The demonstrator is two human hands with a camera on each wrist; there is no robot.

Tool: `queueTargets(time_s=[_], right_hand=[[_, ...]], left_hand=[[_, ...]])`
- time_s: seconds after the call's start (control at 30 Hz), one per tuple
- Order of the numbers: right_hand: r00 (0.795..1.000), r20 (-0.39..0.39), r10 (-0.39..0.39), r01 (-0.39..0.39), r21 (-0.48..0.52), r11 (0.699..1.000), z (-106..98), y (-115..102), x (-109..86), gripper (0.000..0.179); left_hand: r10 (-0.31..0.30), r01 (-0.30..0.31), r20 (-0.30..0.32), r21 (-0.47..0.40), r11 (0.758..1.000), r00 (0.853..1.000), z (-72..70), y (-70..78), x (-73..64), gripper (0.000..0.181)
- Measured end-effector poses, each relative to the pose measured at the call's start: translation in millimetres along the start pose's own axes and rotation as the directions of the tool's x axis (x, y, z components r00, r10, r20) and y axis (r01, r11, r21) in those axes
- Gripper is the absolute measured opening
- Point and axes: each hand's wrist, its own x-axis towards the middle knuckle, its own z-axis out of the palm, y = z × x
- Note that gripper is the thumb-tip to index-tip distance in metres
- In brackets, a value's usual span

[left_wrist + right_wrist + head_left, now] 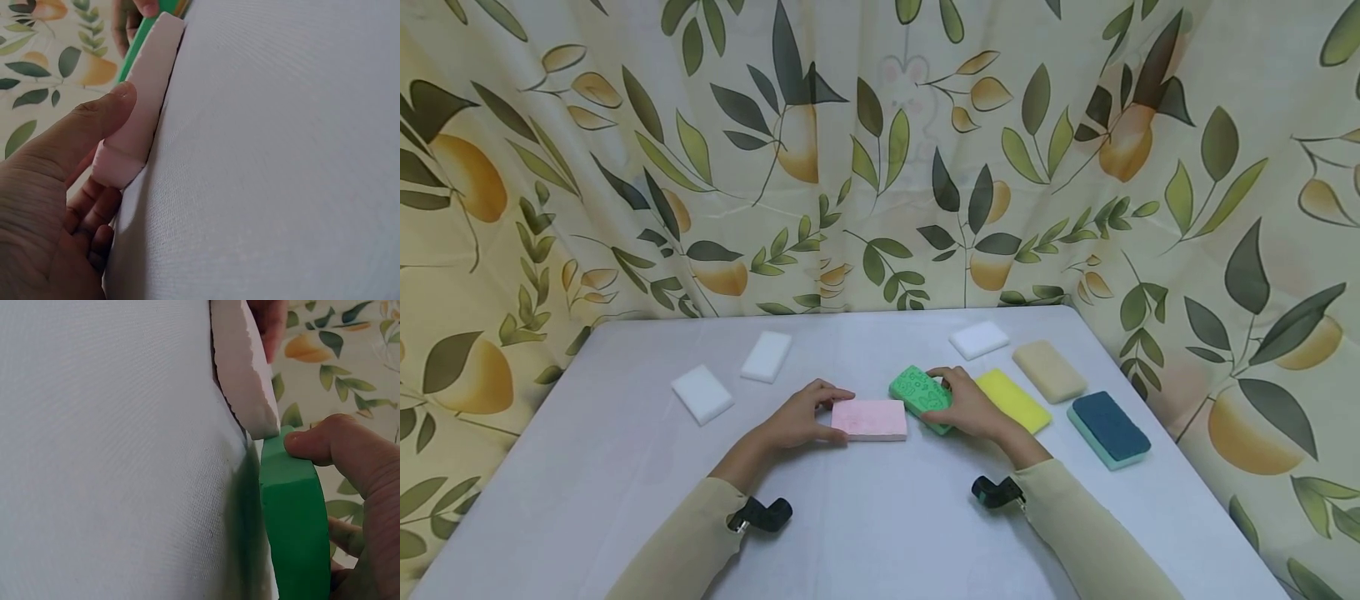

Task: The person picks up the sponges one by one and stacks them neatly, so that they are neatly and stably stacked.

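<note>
My left hand [803,414] pinches the left end of a pink sponge [872,420] that lies flat on the white-covered table. In the left wrist view the thumb lies along the side of the pink sponge [150,87], with the other fingers around its far side. To the right, my right hand [966,406] grips a green sponge [916,385] with a patterned top, thumb on the near side and fingers on the far side. The green sponge sits at an angle, and its corner meets the pink sponge's end in the right wrist view, where a green side [294,519] faces the camera.
Beside the right hand lie a yellow sponge [1017,402], a beige sponge [1049,372] and a dark blue-topped sponge [1111,427]. One white sponge [979,340] is at the back right; two more white sponges [766,357] lie on the left. A leaf-patterned curtain [880,208] hangs behind the table.
</note>
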Motion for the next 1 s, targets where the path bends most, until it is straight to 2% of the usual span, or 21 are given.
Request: queueTargets(time_s=[0.5, 1.0], right_hand=[[1.000, -0.022, -0.002, 0.002, 0.010, 1.000, -13.2, -2.5, -8.3, 0.076], [0.998, -0.021, -0.065, 0.065, 0.004, 0.998, -14.1, -6.8, -9.2, 0.071]], left_hand=[[-0.006, 0.006, -0.001, 0.012, 1.000, 1.000, 0.8, -1.6, 0.3, 0.068], [0.006, -0.005, -0.014, 0.030, 1.000, 1.000, 0.0, -0.9, 0.2, 0.068]])
